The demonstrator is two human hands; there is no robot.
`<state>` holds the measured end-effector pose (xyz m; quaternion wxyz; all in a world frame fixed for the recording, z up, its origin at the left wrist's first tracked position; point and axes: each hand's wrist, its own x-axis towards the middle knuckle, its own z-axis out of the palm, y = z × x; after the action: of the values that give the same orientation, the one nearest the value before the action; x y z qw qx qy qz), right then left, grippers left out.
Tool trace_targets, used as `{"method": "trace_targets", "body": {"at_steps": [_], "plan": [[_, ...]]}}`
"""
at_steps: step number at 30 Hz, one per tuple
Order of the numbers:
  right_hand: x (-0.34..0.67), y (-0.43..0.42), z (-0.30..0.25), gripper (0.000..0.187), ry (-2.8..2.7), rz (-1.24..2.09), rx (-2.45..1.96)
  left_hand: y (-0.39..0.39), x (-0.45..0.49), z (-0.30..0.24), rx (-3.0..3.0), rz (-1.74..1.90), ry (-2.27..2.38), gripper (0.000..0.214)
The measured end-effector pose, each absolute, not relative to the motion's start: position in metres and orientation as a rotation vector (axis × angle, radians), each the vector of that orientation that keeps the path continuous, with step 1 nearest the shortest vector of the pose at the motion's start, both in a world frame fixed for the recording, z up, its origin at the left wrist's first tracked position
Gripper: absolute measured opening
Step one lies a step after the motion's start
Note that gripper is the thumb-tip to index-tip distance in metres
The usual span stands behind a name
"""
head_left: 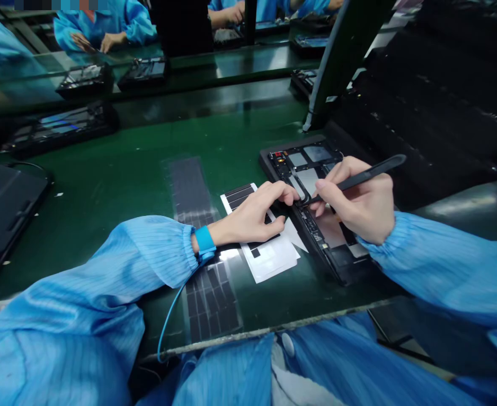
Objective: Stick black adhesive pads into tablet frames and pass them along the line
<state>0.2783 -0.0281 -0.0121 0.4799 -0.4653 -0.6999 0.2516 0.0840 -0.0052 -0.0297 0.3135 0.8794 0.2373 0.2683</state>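
In my right hand (358,203) is a pair of slim black tweezers (371,172), held like a pen. Their tip points down at the left side of an opened tablet-like device (316,169), whose circuit parts and silver panels are exposed. My left hand (252,217) reaches across white sheets of black stickers (269,262). Its fingertips rest at the device's left edge near the tweezers' tip, with thumb and index finger apart. A blue wrist strap (205,239) with a cord circles my left wrist. The exact contact at the tip is too small to make out.
Strips of dark film pieces (212,304) lie on the green table (138,169) left of the sheets. A dark case (7,208) sits far left. Other trayed devices (66,127) line the back, a slanted post (328,62) stands behind my device, and co-workers in blue (105,25) sit opposite.
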Motion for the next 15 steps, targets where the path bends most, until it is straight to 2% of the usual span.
{"method": "trace_targets", "body": {"at_steps": [7,15], "plan": [[0.2784,-0.0293,-0.0111,0.025,-1.717,0.644,-1.152,-0.0061,0.0844,-0.0310,2.292,0.721,0.604,0.024],[0.2790,-0.0302,-0.0176,0.023,-2.017,0.330,-1.064,-0.0058,0.0830,-0.0280,2.383,0.656,0.621,0.025]]}}
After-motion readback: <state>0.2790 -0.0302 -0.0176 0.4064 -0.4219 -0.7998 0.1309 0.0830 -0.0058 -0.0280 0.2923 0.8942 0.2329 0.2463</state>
